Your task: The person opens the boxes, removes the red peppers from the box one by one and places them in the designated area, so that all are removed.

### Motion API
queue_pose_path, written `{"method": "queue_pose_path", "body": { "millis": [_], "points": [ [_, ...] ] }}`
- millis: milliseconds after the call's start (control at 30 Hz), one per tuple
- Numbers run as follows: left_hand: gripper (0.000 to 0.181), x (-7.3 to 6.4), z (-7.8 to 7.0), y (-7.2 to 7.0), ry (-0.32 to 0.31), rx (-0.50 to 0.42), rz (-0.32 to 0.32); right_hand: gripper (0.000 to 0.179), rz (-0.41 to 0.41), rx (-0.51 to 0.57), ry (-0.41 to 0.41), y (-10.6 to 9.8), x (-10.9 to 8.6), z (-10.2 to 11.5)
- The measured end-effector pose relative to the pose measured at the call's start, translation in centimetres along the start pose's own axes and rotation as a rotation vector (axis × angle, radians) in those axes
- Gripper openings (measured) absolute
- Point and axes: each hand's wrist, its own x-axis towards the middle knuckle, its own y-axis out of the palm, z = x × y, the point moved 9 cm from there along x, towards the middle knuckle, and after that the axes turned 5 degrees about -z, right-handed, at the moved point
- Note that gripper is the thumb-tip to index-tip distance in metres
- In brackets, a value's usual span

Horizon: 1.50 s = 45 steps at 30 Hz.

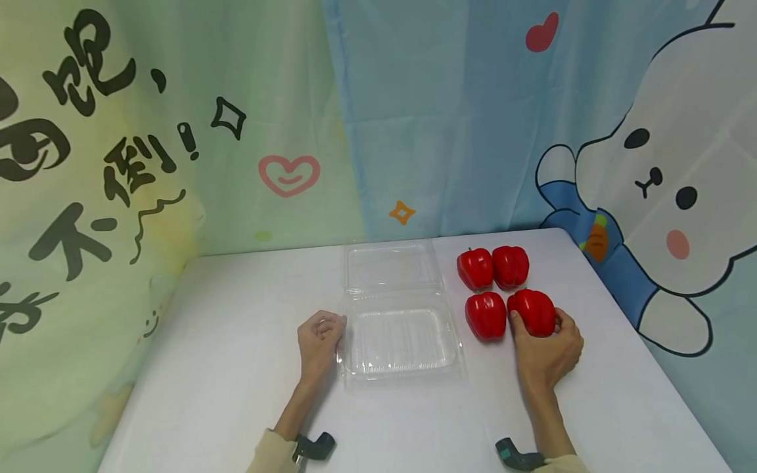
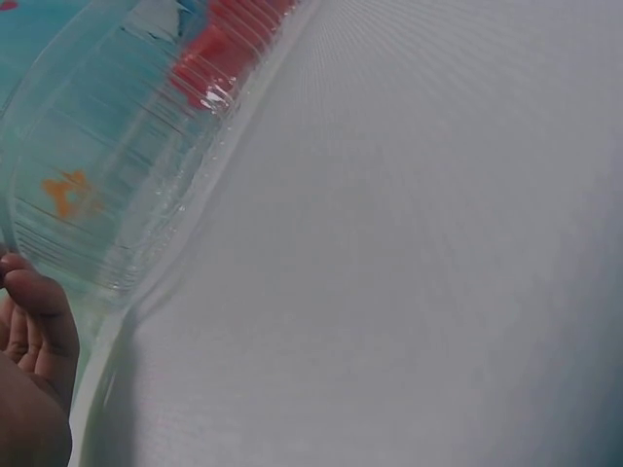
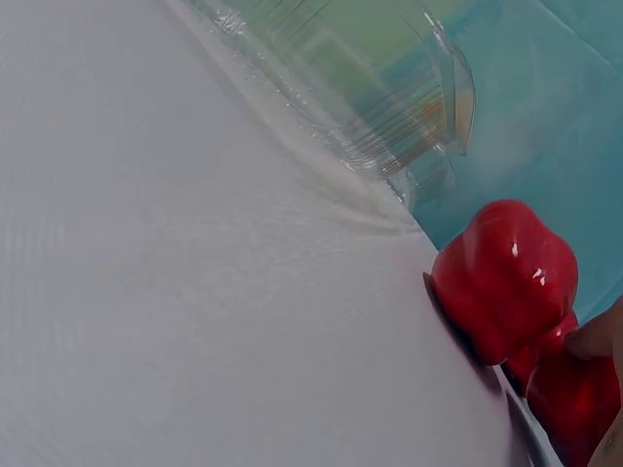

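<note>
A clear plastic clamshell container (image 1: 402, 338) lies with its lid (image 1: 390, 266) folded back, away from me. My left hand (image 1: 319, 338) pinches its left rim with curled fingers; in the left wrist view the thumb (image 2: 39, 292) is right at the plastic edge. To the right of the container, my right hand (image 1: 550, 351) grips a red bell pepper (image 1: 532, 310), thumb on the left side and fingers round the right. Beside that one sits another red bell pepper (image 1: 486, 316), large in the right wrist view too.
Two more red bell peppers, one at the back left (image 1: 475, 269) and one at the back right (image 1: 510, 267), stand behind the gripped one. The white table (image 1: 236, 368) ends at a printed curtain (image 1: 414, 131) at the back. Dark wrist mounts (image 1: 316, 447) sit at the sleeves.
</note>
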Motion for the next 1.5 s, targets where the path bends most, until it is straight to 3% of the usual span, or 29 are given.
{"method": "queue_pose_path", "body": {
  "millis": [733, 1500],
  "points": [
    [0.008, 0.0, 0.1, 0.2, -0.003, -0.012, -0.002, 0.085, 0.077, -0.019, 0.02, 0.8, 0.0, -0.6],
    [0.009, 0.3, 0.1, 0.3, -0.013, 0.014, -0.011, 0.092, 0.101, -0.083, 0.039, 0.9, 0.1, -0.4]
  ]
}}
